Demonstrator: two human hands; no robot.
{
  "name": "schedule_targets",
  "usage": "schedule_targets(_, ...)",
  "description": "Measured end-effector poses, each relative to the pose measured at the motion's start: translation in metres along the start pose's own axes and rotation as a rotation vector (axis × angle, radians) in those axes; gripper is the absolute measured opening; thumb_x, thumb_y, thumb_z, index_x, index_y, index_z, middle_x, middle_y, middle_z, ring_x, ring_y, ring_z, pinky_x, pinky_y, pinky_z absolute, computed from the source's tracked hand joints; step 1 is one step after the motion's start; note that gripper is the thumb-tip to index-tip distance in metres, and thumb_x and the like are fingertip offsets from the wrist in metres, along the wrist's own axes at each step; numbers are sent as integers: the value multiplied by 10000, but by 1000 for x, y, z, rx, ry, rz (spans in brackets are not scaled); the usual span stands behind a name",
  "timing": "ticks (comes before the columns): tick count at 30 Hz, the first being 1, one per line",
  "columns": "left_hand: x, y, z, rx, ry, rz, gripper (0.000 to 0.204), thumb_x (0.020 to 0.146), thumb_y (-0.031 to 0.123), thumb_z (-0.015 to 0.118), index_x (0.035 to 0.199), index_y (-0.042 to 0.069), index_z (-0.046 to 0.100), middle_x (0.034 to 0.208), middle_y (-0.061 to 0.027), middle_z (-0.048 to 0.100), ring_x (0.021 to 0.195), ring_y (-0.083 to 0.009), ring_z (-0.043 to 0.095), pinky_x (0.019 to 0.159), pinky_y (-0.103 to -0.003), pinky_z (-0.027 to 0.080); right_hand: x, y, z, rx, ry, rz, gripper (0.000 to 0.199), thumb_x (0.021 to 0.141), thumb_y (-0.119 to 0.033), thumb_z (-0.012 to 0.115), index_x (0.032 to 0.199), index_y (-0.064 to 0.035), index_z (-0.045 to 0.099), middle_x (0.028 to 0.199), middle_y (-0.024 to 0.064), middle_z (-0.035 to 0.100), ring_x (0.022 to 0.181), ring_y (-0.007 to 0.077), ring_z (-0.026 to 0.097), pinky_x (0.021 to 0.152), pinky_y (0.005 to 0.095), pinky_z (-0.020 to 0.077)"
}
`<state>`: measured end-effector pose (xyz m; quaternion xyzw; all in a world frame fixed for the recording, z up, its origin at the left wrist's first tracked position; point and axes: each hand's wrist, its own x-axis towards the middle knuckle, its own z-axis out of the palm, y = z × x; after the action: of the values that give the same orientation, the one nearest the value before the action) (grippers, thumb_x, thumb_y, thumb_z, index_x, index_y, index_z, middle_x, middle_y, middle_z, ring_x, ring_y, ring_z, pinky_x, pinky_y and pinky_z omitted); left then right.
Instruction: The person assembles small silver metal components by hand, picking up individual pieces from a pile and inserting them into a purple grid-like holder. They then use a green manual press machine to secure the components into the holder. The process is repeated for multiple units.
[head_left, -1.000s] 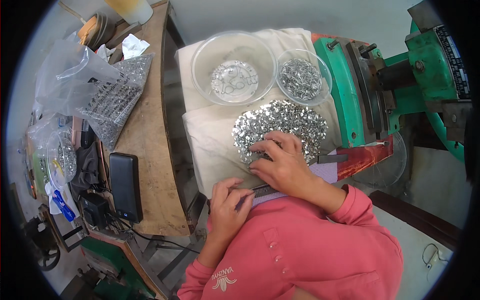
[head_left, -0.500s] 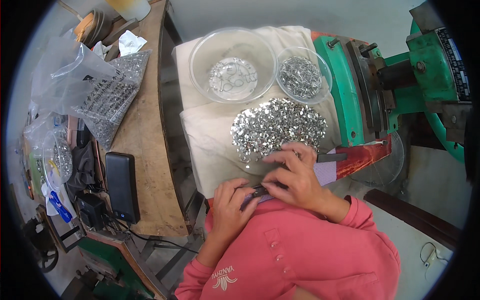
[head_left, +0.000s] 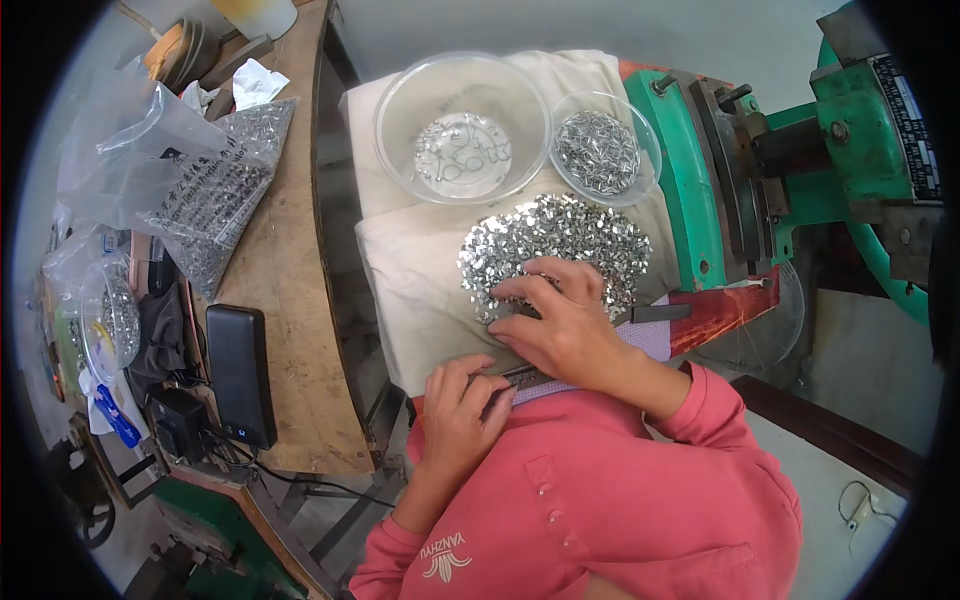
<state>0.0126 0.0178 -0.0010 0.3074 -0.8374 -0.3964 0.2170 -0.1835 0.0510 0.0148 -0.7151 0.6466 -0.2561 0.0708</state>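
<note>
A heap of small shiny metal pieces lies on the cream cloth. My right hand reaches over the heap's near left edge, fingers curved and apart, thumb and fingertips down at the pieces. Close to my body, my left hand is closed round the left end of a narrow dark metal strip. That strip rests on a lilac woven cloth, partly covered by my right wrist. Whether a small piece is between my left fingertips is hidden.
Behind the heap stand a large clear tub with a few pieces and a smaller tub of thin metal bits. A green machine rises at the right. Leftward, a wooden bench bears a black power bank and a plastic bag of metal parts.
My right hand has moved left and away from me, off the dark strip and onto the heap's edge. My left hand stays at the strip, almost still.
</note>
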Motion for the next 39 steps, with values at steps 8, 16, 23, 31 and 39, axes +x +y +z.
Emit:
schedule_targets(8, 3, 4, 3, 75, 11, 42, 233, 702, 121, 815, 886, 89, 677, 1040, -91, 602, 931, -291, 566, 789, -400, 428, 14, -2, 2, -20, -77, -59, 83, 734, -198, 677, 737, -119, 704, 1185, 9, 604, 1239, 260, 441, 1019, 452, 283)
schedule_targets(16, 6, 6, 7, 98, 16, 82, 229, 689, 96, 801, 877, 97, 671, 1048, -71, 614, 916, -272, 570, 765, -391, 416, 8, -6, 6, 44, -8, 37, 72, 704, -191, 723, 738, -131, 703, 1182, -3, 606, 1239, 271, 449, 1020, 463, 267)
schedule_targets(23, 1, 0, 5, 6, 17, 39, 268, 714, 110, 800, 933, 80, 650, 1072, -71, 628, 951, -268, 585, 787, -396, 420, -15, -3, -25, 79, 45, 167, 118, 667, -176, 778, 738, -173, 683, 1193, -37, 628, 1210, 289, 468, 984, 476, 275)
schedule_targets(31, 4, 2, 2, 34, -6, 66, 206, 711, 104, 806, 875, 82, 682, 1052, -84, 634, 925, -276, 586, 790, -388, 435, -49, -18, -18, 96, -46, 127, 120, 701, -228, 792, 794, -198, 724, 1177, -46, 628, 1196, 276, 466, 956, 474, 282)
schedule_targets(39, 5, 4, 4, 46, 12, 63, 184, 699, 71, 791, 846, 88, 683, 1039, -69, 644, 908, -261, 586, 775, -379, 429, -15, 5, -20, -7, 19, 106, 138, 701, -205, 780, 830, -199, 732, 1171, -35, 621, 1195, 273, 464, 963, 471, 282)
